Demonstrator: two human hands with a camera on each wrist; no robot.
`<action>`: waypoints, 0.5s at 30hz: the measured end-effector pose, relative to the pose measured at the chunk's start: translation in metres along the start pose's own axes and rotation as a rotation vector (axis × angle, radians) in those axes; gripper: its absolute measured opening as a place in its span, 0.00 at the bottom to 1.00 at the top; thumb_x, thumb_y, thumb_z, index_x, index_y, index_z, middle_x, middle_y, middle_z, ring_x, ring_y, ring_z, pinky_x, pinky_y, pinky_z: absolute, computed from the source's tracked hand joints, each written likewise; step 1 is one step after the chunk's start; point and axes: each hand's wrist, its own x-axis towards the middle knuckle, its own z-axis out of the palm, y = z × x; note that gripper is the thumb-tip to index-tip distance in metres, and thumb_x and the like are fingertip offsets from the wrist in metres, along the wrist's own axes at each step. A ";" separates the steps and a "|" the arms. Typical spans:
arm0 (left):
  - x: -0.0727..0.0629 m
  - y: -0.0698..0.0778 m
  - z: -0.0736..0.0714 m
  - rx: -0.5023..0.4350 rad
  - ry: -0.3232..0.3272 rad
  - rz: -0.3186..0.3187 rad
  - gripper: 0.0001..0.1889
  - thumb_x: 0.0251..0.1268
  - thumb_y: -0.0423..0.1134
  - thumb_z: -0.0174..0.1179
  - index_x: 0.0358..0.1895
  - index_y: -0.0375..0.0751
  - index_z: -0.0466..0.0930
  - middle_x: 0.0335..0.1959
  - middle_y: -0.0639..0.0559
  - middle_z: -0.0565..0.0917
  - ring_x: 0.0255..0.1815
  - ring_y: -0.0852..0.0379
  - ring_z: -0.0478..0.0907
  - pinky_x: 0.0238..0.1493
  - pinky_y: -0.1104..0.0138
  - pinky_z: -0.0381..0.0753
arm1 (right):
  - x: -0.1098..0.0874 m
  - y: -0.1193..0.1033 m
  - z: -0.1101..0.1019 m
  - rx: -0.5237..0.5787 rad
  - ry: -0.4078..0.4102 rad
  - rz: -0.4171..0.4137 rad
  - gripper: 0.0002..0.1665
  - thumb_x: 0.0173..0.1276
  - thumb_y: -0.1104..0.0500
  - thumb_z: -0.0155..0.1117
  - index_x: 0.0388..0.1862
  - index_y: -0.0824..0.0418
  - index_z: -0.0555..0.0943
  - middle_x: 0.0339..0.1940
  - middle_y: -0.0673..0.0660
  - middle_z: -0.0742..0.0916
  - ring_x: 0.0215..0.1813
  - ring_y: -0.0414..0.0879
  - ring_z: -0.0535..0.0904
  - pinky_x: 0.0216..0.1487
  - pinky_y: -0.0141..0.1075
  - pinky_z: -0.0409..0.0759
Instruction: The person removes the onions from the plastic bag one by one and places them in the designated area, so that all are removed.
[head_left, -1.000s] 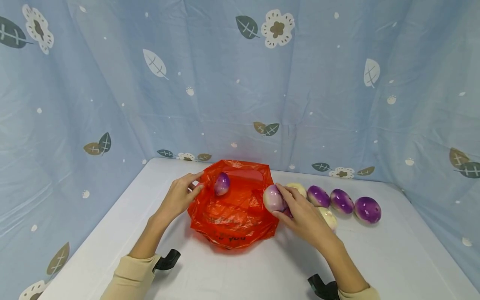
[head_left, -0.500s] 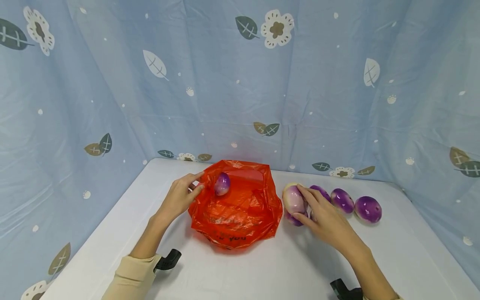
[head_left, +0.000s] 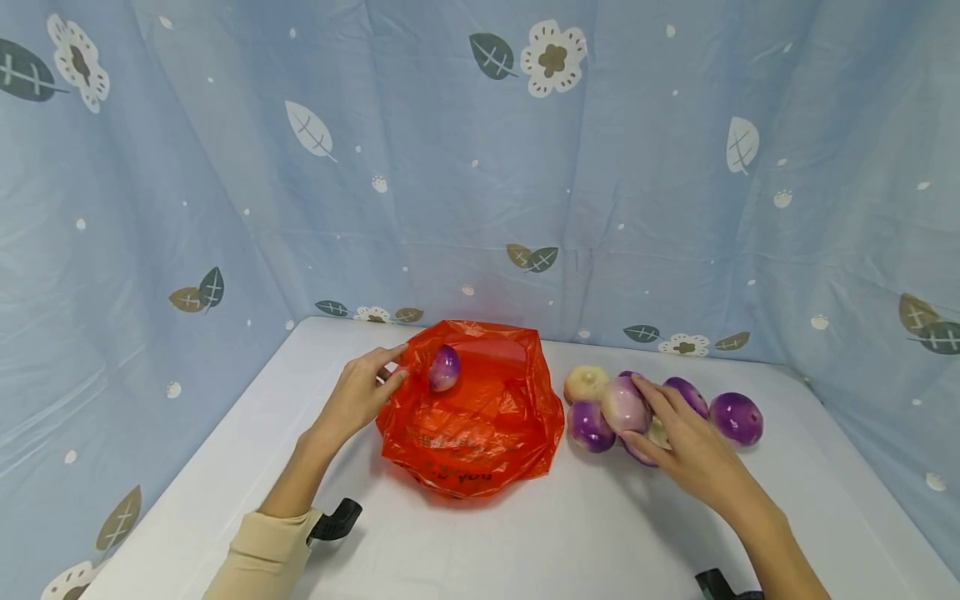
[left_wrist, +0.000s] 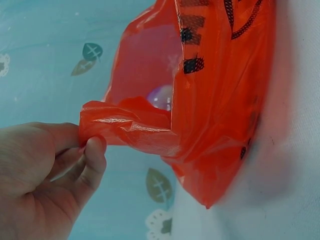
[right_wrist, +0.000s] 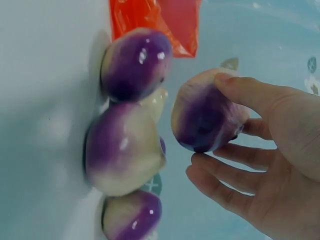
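At the left my left hand (head_left: 362,390) pinches the rim of a red plastic bag (head_left: 480,433) between fingertips and thumb. The bag's mouth gapes, and a purple turnip (head_left: 445,367) shows in it. My right hand (head_left: 686,446) grips a glossy purple-and-cream turnip (head_left: 626,405) with thumb and fingers. In the right wrist view this held turnip (right_wrist: 207,111) is above the white table, beside other turnips. Directly below it in the head view lie a purple turnip (head_left: 591,427) and a cream-topped turnip (head_left: 587,383). My right hand partly hides several others.
A purple turnip (head_left: 737,418) lies at the far right of the group, with another purple turnip (head_left: 688,395) beside it. The white table (head_left: 525,550) backs onto a blue patterned curtain (head_left: 450,167).
My right hand has moved right with the turnip, from the bag's right edge to over the turnip group. The bag's right rim has spread slightly outward. My left hand has stayed put.
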 end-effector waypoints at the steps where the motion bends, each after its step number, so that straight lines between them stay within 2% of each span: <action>1: 0.000 0.000 0.000 0.000 0.003 0.001 0.22 0.66 0.33 0.62 0.63 0.34 0.76 0.48 0.40 0.85 0.35 0.52 0.84 0.35 0.66 0.87 | -0.001 0.002 -0.001 0.000 0.000 0.005 0.44 0.66 0.45 0.67 0.76 0.57 0.62 0.66 0.66 0.75 0.61 0.67 0.77 0.53 0.67 0.77; 6: 0.000 -0.001 0.001 0.001 0.007 0.003 0.22 0.66 0.33 0.62 0.63 0.34 0.76 0.48 0.40 0.85 0.34 0.52 0.84 0.34 0.67 0.87 | -0.005 0.015 -0.012 0.008 -0.024 0.042 0.46 0.65 0.44 0.67 0.76 0.57 0.61 0.65 0.69 0.74 0.54 0.65 0.81 0.46 0.62 0.81; 10: 0.000 -0.002 0.002 0.004 0.014 0.004 0.22 0.66 0.33 0.62 0.63 0.34 0.76 0.48 0.40 0.85 0.34 0.53 0.83 0.34 0.67 0.87 | -0.008 0.025 -0.019 0.000 -0.024 0.051 0.46 0.63 0.45 0.70 0.74 0.60 0.64 0.58 0.65 0.79 0.49 0.56 0.83 0.40 0.46 0.85; 13: 0.001 -0.002 0.002 0.002 0.015 0.002 0.22 0.65 0.32 0.62 0.62 0.34 0.77 0.48 0.40 0.85 0.34 0.53 0.83 0.34 0.66 0.87 | -0.009 0.031 -0.024 -0.012 -0.004 0.051 0.46 0.61 0.45 0.71 0.73 0.61 0.65 0.53 0.61 0.81 0.45 0.51 0.82 0.35 0.35 0.83; 15: 0.001 -0.002 0.002 0.001 0.014 0.001 0.22 0.65 0.32 0.62 0.63 0.34 0.76 0.48 0.40 0.85 0.34 0.53 0.83 0.34 0.66 0.87 | -0.010 0.035 -0.027 -0.005 0.008 0.048 0.46 0.61 0.45 0.72 0.72 0.61 0.66 0.52 0.60 0.83 0.43 0.49 0.81 0.34 0.32 0.81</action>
